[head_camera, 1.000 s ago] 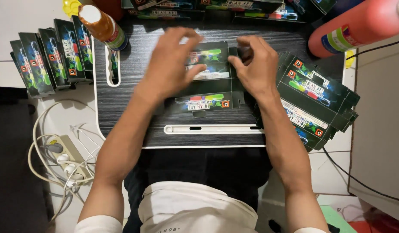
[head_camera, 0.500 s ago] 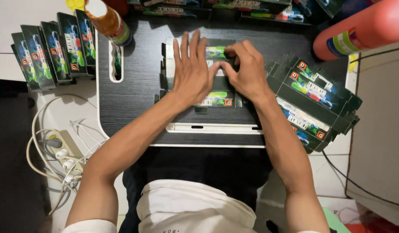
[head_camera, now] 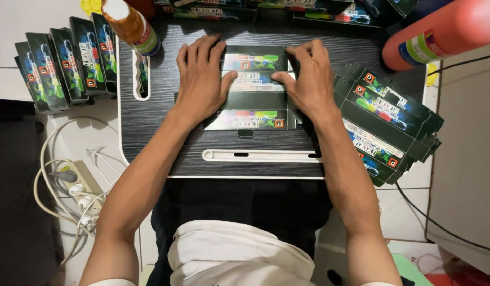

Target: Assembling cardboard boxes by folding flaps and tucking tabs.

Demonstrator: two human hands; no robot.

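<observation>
At the far left, a row of folded cartons [head_camera: 65,61] is standing on edge, parked out of the way beside the table [head_camera: 149,137]. The left hand [head_camera: 200,79] is lying palm down, fingers spread flat, thumb angled inward, pressing the flattened dark printed carton [head_camera: 253,85] against the tabletop so it is not springing open. The right hand [head_camera: 311,79] is mirroring it, fingers splayed, thumb pinning the middle panel. Both forearms are reaching straight forward. To the right, a fanned stack of flat cartons [head_camera: 385,119] is waiting within reach.
</observation>
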